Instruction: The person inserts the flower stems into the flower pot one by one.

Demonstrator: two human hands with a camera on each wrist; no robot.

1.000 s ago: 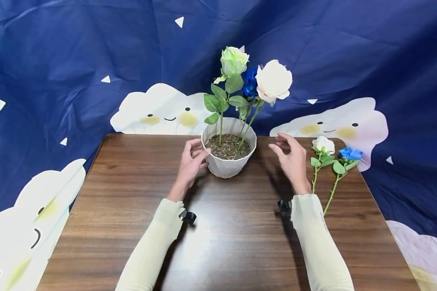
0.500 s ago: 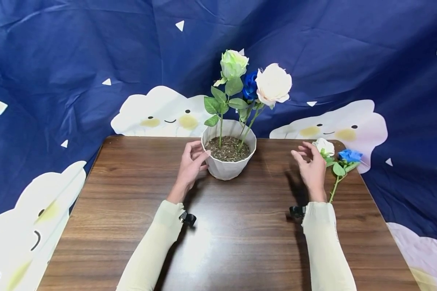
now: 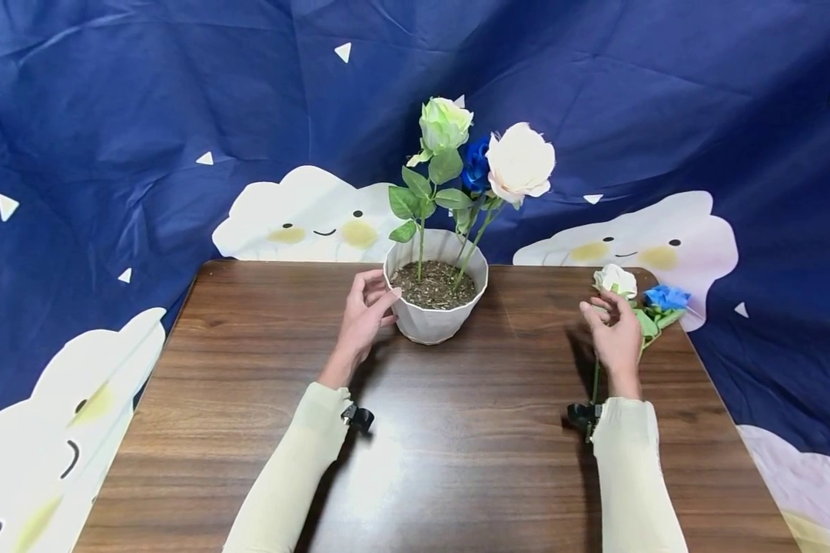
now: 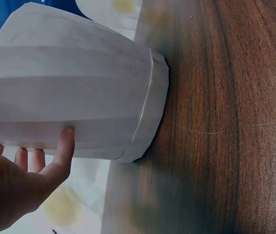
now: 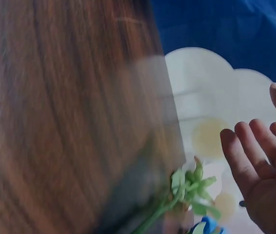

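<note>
A white faceted flowerpot [image 3: 432, 326] filled with soil stands near the table's back edge. Three roses rise from it: a pale green rose [image 3: 446, 124], a dark blue rose [image 3: 476, 164] and a large cream rose [image 3: 521, 163]. My left hand [image 3: 362, 319] holds the pot's left side, thumb by the rim; in the left wrist view its fingers bend around the wall. Over at the right, my right hand [image 3: 618, 336] hovers above a white rose [image 3: 615, 281] lying on the table, fingers loosely bent and holding nothing. It covers part of the stem.
Beside the white rose lies a blue rose [image 3: 667, 297], its bloom at the right back corner of the brown wooden table [image 3: 470, 445]. A dark blue cloth [image 3: 249, 84] printed with clouds hangs behind and around the table.
My right hand has moved to the right, away from the pot's side to above the lying white rose. My left hand stays on the pot.
</note>
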